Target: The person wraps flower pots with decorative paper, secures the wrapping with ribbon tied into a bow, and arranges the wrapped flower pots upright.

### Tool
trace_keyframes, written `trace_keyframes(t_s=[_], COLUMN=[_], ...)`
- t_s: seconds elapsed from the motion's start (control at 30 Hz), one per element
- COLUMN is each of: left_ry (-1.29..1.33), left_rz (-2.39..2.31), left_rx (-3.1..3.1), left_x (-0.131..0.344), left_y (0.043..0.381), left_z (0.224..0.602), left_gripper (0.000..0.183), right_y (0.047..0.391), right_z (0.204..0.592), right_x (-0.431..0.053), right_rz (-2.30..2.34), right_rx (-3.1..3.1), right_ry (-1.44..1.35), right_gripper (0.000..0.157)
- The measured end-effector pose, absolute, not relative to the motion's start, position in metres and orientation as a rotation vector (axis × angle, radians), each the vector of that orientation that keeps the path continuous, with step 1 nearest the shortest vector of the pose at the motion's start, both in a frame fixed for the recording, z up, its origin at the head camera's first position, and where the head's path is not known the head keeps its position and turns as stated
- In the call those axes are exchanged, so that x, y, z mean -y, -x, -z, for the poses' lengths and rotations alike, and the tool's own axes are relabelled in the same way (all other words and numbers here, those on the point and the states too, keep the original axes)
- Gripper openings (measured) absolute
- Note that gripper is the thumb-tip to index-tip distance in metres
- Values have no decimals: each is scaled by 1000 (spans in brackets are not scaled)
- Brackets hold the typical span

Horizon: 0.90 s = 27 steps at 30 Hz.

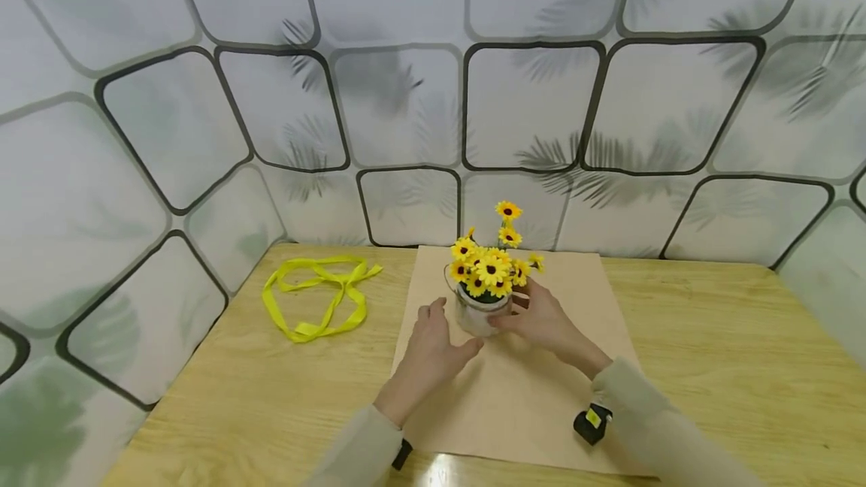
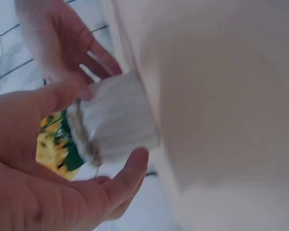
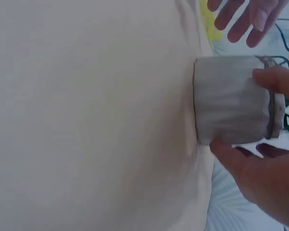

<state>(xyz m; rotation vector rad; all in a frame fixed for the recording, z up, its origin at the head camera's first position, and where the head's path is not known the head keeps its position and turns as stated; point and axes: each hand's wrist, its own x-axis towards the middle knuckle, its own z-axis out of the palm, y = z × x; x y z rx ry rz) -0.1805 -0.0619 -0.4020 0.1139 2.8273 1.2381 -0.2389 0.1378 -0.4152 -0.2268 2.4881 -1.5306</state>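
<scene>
A small whitish flowerpot (image 1: 473, 319) holds yellow artificial-looking flowers (image 1: 492, 269) with dark centres, and a twine band runs round its rim. It stands upright on a brown paper sheet (image 1: 528, 397). My right hand (image 1: 546, 324) grips the pot from the right, its thumb on the front near the rim and a finger low on the side in the right wrist view. To the left of the pot, my left hand (image 1: 433, 348) is spread with relaxed fingers, a gap showing between it and the pot wall (image 3: 231, 101).
On the wooden table (image 1: 731, 337), a loosely looped yellow ribbon (image 1: 346, 288) lies left of the paper. Patterned white fabric (image 1: 406, 111) with dark outlines and leaf prints rises behind the table's back edge. A black device (image 1: 591, 424) sits at the right wrist.
</scene>
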Motion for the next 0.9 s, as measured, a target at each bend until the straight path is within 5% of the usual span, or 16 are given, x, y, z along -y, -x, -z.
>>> trace_keyframes(t_s=[0.27,0.53,0.9], left_ry=[13,-126,67], left_rz=[-1567,-1474,-1432], left_rx=[-2724,-2782,-2771], left_x=[34,31,26], left_y=[202,212,217], left_z=[423,418,417], left_gripper=[98,98,104], right_y=[241,241,242], right_z=[418,418,421], right_x=[-155,-153,-150], right_rz=[1584,1665,1685], right_rx=[-2389,-2350,-2343], right_ry=[383,349,228], right_gripper=[66,62,51])
